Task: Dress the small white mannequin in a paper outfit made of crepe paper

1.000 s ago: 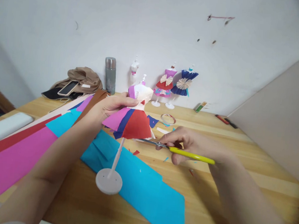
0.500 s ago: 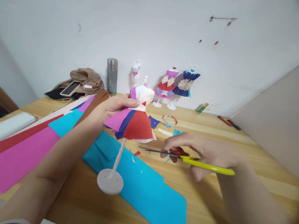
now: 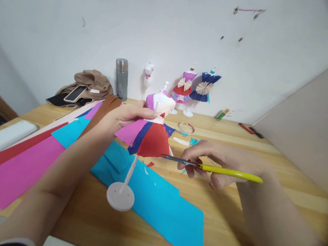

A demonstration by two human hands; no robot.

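Observation:
My left hand (image 3: 136, 115) is closed round the waist of a small white dress-form mannequin (image 3: 120, 196), which leans to the right above the table. It wears a paper dress with a white and purple top and a skirt (image 3: 154, 140) of pink, dark blue and red panels. In my right hand (image 3: 206, 161) is a pair of scissors (image 3: 228, 172) with yellow on the handle. The tips of the blades meet the lower right edge of the red panel. Whether the blades are parted is hard to see.
Blue paper (image 3: 170, 211) lies beneath the mannequin, with coloured sheets (image 3: 22, 168) to the left. Small paper scraps (image 3: 181, 141) and a ring of tape (image 3: 186, 127) lie behind. Dressed mannequins (image 3: 205, 88), a thermos (image 3: 122, 80) and a phone (image 3: 75, 93) stand or lie farther back.
My right hand has turned the scissors and brought the blades up and left to the skirt's hem. The mannequin has shifted slightly right in my left hand.

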